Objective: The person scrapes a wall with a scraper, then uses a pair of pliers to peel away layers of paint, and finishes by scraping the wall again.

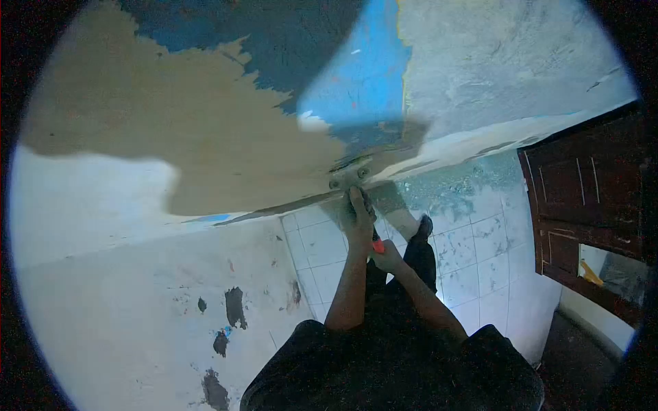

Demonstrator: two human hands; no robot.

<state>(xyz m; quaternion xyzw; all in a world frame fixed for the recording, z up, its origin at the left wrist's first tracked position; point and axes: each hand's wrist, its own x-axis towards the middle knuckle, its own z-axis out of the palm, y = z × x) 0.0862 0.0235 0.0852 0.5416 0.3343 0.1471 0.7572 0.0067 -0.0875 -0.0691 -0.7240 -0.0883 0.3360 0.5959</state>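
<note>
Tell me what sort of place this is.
Probably a room indoors under renovation, perhaps in a home: the wall shows ragged patches of blue paint, the white tiled floor is strewn with flakes, and dark panelled woodwork stands to the right.

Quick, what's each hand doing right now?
Left hand: closed around the scraper, near its head.
Right hand: closed at the handle's red end.

Floor of pale, square, glossy tiles (322,243) with thin dark joint lines. Loose greenish-grey and pale flakes (466,183): dense band on floor along wall base, individual shapes too small to tell. Patchy grey-green residue (456,248): scattered over tiles beside band. Dark-shod foot (425,225): on floor, near flakes.
</note>
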